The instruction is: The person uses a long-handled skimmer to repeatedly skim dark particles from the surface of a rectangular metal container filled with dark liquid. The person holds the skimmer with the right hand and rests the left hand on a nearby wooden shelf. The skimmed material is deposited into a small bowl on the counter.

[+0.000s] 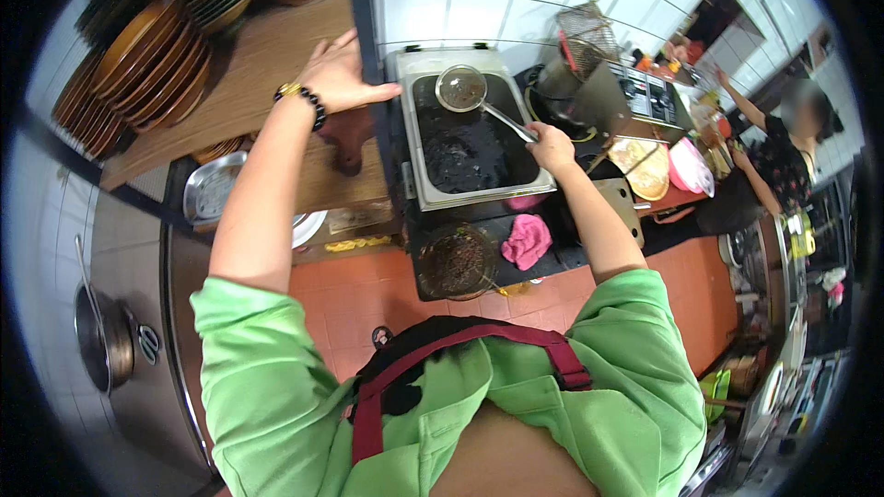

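Note:
My right hand [554, 150] grips the metal handle of a round fine-mesh skimmer [462, 88]. The skimmer's head is over the dark liquid [459, 152] in a rectangular stainless steel fryer [410, 145]; whether it touches the surface I cannot tell. Dark crumbs show in the mesh. My left hand [337, 79], wearing bracelets at the wrist, rests against a dark metal shelf post [366, 14]. Its fingers are spread, and the thumb reaches across the post towards the fryer's left rim.
Stacked brown bowls [152, 62] fill the wooden shelf [290, 48]. In front of the fryer are a crumb-filled strainer bowl [458, 259] and a pink cloth [526, 241]. A wire fry basket [587, 27] leans at the wall. Another person [773, 159] stands at the counter, far right.

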A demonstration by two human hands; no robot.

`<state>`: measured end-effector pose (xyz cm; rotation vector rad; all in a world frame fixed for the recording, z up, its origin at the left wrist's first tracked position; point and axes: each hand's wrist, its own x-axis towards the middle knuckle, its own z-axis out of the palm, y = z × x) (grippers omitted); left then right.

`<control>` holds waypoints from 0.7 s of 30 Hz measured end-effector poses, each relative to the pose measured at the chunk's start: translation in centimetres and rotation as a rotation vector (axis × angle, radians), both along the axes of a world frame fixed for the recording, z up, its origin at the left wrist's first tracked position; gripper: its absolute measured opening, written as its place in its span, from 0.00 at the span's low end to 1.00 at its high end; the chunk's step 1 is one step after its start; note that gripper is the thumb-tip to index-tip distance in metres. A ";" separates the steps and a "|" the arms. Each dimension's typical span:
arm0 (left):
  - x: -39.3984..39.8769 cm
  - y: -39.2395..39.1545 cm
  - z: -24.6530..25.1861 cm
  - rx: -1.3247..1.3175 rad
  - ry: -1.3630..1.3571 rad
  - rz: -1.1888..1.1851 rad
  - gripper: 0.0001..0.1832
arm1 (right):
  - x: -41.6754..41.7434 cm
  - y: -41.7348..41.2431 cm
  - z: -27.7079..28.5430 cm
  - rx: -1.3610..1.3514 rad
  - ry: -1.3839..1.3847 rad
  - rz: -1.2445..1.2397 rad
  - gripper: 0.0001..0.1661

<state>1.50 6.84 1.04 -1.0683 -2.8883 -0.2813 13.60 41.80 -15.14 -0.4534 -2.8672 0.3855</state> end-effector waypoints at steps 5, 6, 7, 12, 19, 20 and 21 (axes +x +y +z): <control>-0.2 -0.1 -0.3 0.067 0.014 -0.034 0.41 | 0.1 0.9 1.1 0.450 -0.130 0.023 0.11; -0.1 -0.3 0.0 0.069 0.007 -0.029 0.40 | -0.1 0.6 1.0 0.491 -0.198 0.023 0.10; -0.2 -0.3 0.0 0.073 -0.005 -0.026 0.40 | 0.3 -0.1 1.3 0.497 -0.215 0.040 0.10; 0.5 0.2 0.5 0.110 -0.030 -0.012 0.37 | 0.3 -1.8 -1.7 0.337 -0.344 0.065 0.08; 0.7 0.2 0.5 0.094 -0.035 0.000 0.38 | -0.9 -5.2 -3.1 0.098 -0.408 0.072 0.17; 0.7 0.2 0.6 0.086 -0.039 0.007 0.38 | -0.9 -5.2 -3.0 0.041 -0.385 0.059 0.14; 0.7 0.2 0.6 0.081 -0.033 0.004 0.38 | -0.9 -5.2 -3.0 -0.016 -0.362 0.048 0.12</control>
